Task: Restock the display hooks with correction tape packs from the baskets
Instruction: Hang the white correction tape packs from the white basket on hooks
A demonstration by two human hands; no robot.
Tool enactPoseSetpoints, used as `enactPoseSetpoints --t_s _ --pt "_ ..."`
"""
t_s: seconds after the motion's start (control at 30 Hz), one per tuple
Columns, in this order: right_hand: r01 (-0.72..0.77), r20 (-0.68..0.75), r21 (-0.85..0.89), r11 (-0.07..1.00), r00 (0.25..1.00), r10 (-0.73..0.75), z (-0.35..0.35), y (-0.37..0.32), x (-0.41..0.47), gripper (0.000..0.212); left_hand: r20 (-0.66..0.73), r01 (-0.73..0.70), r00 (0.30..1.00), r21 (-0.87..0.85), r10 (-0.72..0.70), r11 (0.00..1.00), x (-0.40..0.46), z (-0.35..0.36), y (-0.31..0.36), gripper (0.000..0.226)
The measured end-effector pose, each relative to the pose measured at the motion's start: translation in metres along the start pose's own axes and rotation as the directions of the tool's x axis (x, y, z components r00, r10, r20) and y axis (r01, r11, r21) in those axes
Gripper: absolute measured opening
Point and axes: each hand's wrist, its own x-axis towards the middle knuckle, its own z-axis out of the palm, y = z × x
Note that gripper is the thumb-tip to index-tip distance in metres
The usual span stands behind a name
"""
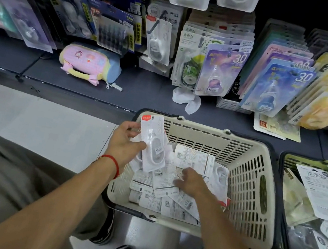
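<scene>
A cream plastic basket [255, 184] on the floor holds several white correction tape packs [176, 210], most lying face down. My left hand [124, 143] grips one white pack [153, 144] with a red corner label, held upright over the basket's left edge. My right hand [192, 183] reaches down among the loose packs, fingers curled on them; whether it grips one I cannot tell. The same white packs hang on a display hook [159, 40] above the shelf, straight behind the basket.
A second basket [281, 189] with larger packs stands at the right. On the dark shelf [142, 90] lie a pastel pencil pouch [90, 63], a crumpled tissue [187, 101] and a loose pack [276, 127]. Rows of hanging packs fill the display. My shoes are below the basket.
</scene>
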Motion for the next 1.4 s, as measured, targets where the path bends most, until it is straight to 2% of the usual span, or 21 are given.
enactPoseSetpoints --t_s 0.1,0.17,0.23,0.3,0.37,0.43,0.53,0.63,0.7,0.83,0.97,1.07,1.17,1.27,1.4 --pt "-0.021 -0.003 -0.197 0.98 1.0 0.021 0.03 -0.001 0.01 0.047 -0.001 0.008 1.0 0.012 -0.008 1.0 -0.001 -0.003 0.001 0.066" --pt "-0.007 -0.006 -0.225 0.974 1.0 0.006 0.036 -0.005 0.014 0.02 0.008 0.022 1.0 -0.005 -0.022 1.0 -0.002 -0.004 0.001 0.065" --pt "0.025 -0.012 -0.081 0.996 1.0 -0.026 0.033 -0.007 0.015 0.017 0.01 0.019 1.0 -0.018 -0.019 1.0 -0.003 -0.005 0.001 0.055" --pt "0.064 -0.044 0.153 0.986 0.997 -0.058 0.022 -0.008 0.009 0.011 -0.006 0.002 1.0 -0.029 -0.002 1.0 -0.003 -0.006 0.003 0.045" --pt "0.135 -0.104 0.296 0.946 0.989 -0.108 0.006 -0.009 -0.001 0.024 -0.025 -0.025 0.999 -0.054 0.024 0.998 -0.002 -0.005 0.004 0.04" --pt "0.233 -0.171 0.328 0.915 0.968 -0.185 -0.008 -0.011 -0.013 0.037 -0.04 -0.049 0.998 -0.066 0.047 0.997 -0.001 -0.003 0.005 0.038" --pt "0.302 -0.229 0.417 0.857 0.948 -0.223 -0.031 -0.015 -0.033 0.021 -0.041 -0.077 0.996 -0.072 0.074 0.994 -0.001 -0.001 0.006 0.037" --pt "0.324 -0.143 0.511 0.796 0.945 -0.293 -0.056 -0.016 -0.056 0.011 -0.028 -0.081 0.996 -0.085 0.079 0.993 -0.002 0.002 0.008 0.039" --pt "0.379 -0.157 0.485 0.789 0.925 -0.347 -0.071 -0.02 -0.072 0.014 -0.022 -0.076 0.997 -0.118 0.074 0.99 -0.003 0.003 0.01 0.038" --pt "0.525 -0.438 0.424 0.738 0.832 -0.34 -0.097 -0.037 -0.085 0.012 0.045 -0.068 0.996 -0.231 0.08 0.971 -0.01 0.007 0.016 0.035" --pt "0.552 -0.523 0.447 0.704 0.8 -0.295 -0.117 -0.059 -0.093 0.015 0.202 0.0 0.975 -0.401 0.089 0.916 -0.023 0.013 0.036 0.028" --pt "0.592 -0.636 0.386 0.708 0.726 -0.26 -0.123 -0.081 -0.098 0.018 0.321 0.071 0.94 -0.517 0.116 0.853 -0.035 0.017 0.057 0.029" --pt "0.625 -0.72 0.353 0.696 0.657 -0.225 -0.131 -0.105 -0.105 0.022 0.302 0.021 0.936 -0.558 0.179 0.83 -0.043 0.023 0.082 0.03" --pt "0.636 -0.748 0.426 0.643 0.648 -0.146 -0.146 -0.128 -0.115 0.025 0.268 -0.054 0.928 -0.593 0.26 0.803 -0.051 0.03 0.114 0.037" --pt "0.715 -0.805 0.399 0.575 0.573 -0.153 -0.174 -0.157 -0.13 0.024 0.335 -0.213 0.84 -0.519 0.427 0.828 -0.048 0.031 0.16 0.074"
